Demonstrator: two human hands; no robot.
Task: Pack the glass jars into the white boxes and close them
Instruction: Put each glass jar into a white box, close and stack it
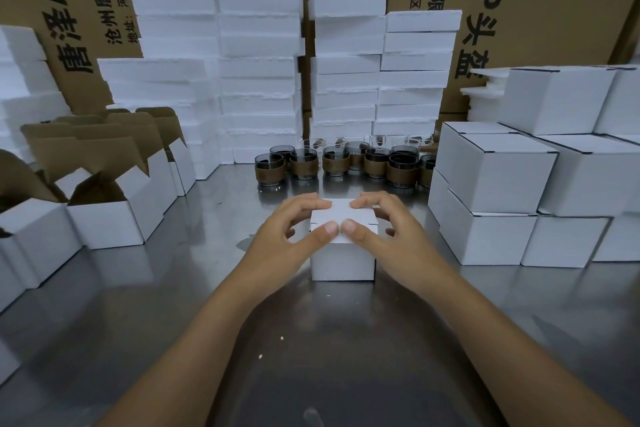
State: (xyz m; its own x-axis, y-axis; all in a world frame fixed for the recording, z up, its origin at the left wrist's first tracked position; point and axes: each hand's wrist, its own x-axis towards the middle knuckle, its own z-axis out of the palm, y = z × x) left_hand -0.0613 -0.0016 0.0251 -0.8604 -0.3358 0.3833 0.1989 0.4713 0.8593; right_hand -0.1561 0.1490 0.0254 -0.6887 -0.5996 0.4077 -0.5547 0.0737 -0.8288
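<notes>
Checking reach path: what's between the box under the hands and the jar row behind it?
Head view: only bare steel table between the white box and the glass jars; nothing stands there.

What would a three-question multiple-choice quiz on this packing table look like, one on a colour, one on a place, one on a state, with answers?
1. What colour is the band round each jar?
A. red
B. blue
C. brown

2. Where do the open boxes stand?
A. behind the jars
B. at the left side of the table
C. on a shelf overhead

3. How is the small box in the middle?
A. lid down, left hand and right hand on it
B. wide open
C. tipped on its side

Answers:
1 C, every jar wears a brown band.
2 B, they sit at the left with flaps up.
3 A, thumbs and fingertips of both hands lie on the lowered lid.
</notes>
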